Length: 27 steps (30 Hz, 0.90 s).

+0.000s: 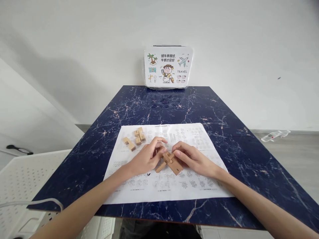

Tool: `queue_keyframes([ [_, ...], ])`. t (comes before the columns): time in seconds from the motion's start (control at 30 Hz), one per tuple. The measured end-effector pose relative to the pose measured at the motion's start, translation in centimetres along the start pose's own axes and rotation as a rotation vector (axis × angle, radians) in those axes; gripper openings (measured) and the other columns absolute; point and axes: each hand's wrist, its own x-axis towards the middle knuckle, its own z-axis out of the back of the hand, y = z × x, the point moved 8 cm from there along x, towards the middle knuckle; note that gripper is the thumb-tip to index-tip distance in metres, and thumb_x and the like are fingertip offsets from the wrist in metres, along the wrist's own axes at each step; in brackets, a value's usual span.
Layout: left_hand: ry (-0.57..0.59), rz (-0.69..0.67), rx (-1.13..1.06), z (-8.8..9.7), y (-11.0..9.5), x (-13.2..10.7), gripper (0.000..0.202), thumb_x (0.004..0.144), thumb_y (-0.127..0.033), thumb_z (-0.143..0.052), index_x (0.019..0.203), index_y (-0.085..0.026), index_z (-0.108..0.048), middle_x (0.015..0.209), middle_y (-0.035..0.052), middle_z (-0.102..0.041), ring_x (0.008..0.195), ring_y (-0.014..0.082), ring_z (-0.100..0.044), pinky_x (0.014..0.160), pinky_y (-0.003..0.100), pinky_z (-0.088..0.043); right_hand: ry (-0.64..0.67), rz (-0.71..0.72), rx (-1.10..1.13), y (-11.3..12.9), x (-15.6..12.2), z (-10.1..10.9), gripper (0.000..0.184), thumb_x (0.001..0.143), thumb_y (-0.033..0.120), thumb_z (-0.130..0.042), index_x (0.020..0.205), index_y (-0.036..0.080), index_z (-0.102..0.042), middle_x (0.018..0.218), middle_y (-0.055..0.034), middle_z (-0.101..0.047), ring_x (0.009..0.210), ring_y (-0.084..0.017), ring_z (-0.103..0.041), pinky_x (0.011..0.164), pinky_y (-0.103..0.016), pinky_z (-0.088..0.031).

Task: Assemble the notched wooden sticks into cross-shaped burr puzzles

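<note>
Both of my hands meet over a printed instruction sheet (139, 196) that lies on the table. Between them is a partly joined wooden burr puzzle (176, 166), its light brown pieces crossing one another. My left hand (151, 154) pinches the upper left of the puzzle between thumb and fingers, one finger raised. On the right side, my right hand (194, 157) grips a piece's end with thumb and forefinger. Loose notched wooden pieces lie up and to the left: a single piece (129, 144) and a small cluster (139, 135). My fingers hide part of the puzzle.
The table (164, 106) has a dark blue marbled top. At its far edge, against the wall, stands a white case (168, 66) with cartoon prints. A white perforated rack (32, 169) and a white cable (32, 201) are at left. A clear plastic bottle (274, 135) lies on the floor at right.
</note>
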Motion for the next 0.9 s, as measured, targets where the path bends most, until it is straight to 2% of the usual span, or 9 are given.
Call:
queue_keyframes([
  [0.07, -0.055, 0.031, -0.005, 0.4, 0.2, 0.0, 0.036, 0.112, -0.044, -0.035, 0.138, -0.021, -0.045, 0.090, 0.0027, -0.066, 0.072, 0.0171, -0.060, 0.072, 0.034, -0.050, -0.020, -0.014, 0.031, -0.2, 0.0, 0.1, 0.032, 0.110, 0.051, -0.046, 0.102, 0.021, -0.055, 0.073, 0.0028, -0.056, 0.059, -0.012, -0.051, 0.057, -0.028, -0.042],
  [0.17, -0.087, 0.076, -0.092, 0.8, 0.4, -0.2, 0.041, 0.113, -0.046, -0.032, 0.143, -0.024, -0.049, 0.121, 0.0098, -0.070, 0.108, 0.0235, -0.068, 0.098, 0.043, -0.052, -0.073, -0.012, 0.042, -0.6, 0.1, 0.5, 0.032, 0.111, 0.050, -0.045, 0.100, 0.021, -0.055, 0.067, 0.0037, -0.057, 0.055, -0.012, -0.052, 0.054, -0.027, -0.042],
  [0.23, -0.061, 0.092, -0.159, 0.7, 0.5, -0.2, 0.044, 0.108, -0.050, -0.047, 0.146, -0.026, -0.049, 0.138, 0.0115, -0.065, 0.125, 0.0274, -0.064, 0.107, 0.048, -0.050, -0.121, 0.004, 0.035, -0.8, 0.1, 0.8, 0.032, 0.110, 0.049, -0.046, 0.100, 0.021, -0.055, 0.065, 0.0042, -0.057, 0.052, -0.011, -0.052, 0.052, -0.027, -0.041],
  [0.33, -0.028, 0.116, -0.179, 0.2, 0.5, -0.3, 0.072, 0.087, -0.048, -0.080, 0.149, -0.028, -0.047, 0.146, 0.0136, -0.061, 0.126, 0.0330, -0.065, 0.107, 0.054, -0.052, -0.171, 0.022, 0.030, -1.0, 0.1, 1.1, 0.030, 0.109, 0.050, -0.050, 0.101, 0.022, -0.056, 0.067, 0.0041, -0.059, 0.049, -0.010, -0.052, 0.049, -0.026, -0.039],
  [0.4, -0.041, 0.139, -0.189, 0.1, 0.6, -0.3, 0.082, 0.078, -0.044, -0.088, 0.148, -0.027, -0.048, 0.146, 0.0143, -0.061, 0.127, 0.0348, -0.065, 0.108, 0.056, -0.052, -0.165, 0.022, 0.017, -1.1, 0.2, 0.9, 0.028, 0.108, 0.049, -0.052, 0.104, 0.022, -0.057, 0.068, 0.0039, -0.061, 0.048, -0.010, -0.052, 0.048, -0.026, -0.040],
  [0.53, -0.075, 0.151, -0.218, -0.1, 0.9, -0.4, 0.082, 0.079, -0.041, -0.088, 0.149, -0.026, -0.048, 0.143, 0.0138, -0.064, 0.126, 0.0339, -0.067, 0.109, 0.056, -0.053, -0.143, 0.020, -0.018, -1.0, 0.1, 0.5, 0.025, 0.108, 0.046, -0.053, 0.108, 0.021, -0.058, 0.071, 0.0023, -0.064, 0.051, -0.010, -0.054, 0.051, -0.026, -0.042],
  [0.73, -0.129, 0.172, -0.106, 0.7, 0.9, -0.3, 0.092, 0.074, -0.044, -0.090, 0.153, -0.028, -0.046, 0.135, 0.0100, -0.070, 0.124, 0.0336, -0.069, 0.109, 0.054, -0.054, -0.208, 0.055, -0.068, -0.5, -0.1, 1.1, 0.024, 0.108, 0.045, -0.052, 0.101, 0.022, -0.055, 0.080, -0.0012, -0.069, 0.052, -0.010, -0.053, 0.052, -0.027, -0.044],
  [0.9, -0.149, 0.163, -0.114, 1.1, 0.6, -0.3, 0.094, 0.075, -0.045, -0.090, 0.155, -0.029, -0.044, 0.138, 0.0113, -0.069, 0.125, 0.0349, -0.068, 0.110, 0.057, -0.052, -0.242, 0.046, -0.102, -0.4, -0.1, 1.5, 0.027, 0.108, 0.048, -0.051, 0.099, 0.023, -0.054, 0.076, -0.0006, -0.067, 0.053, -0.012, -0.054, 0.052, -0.029, -0.045],
])
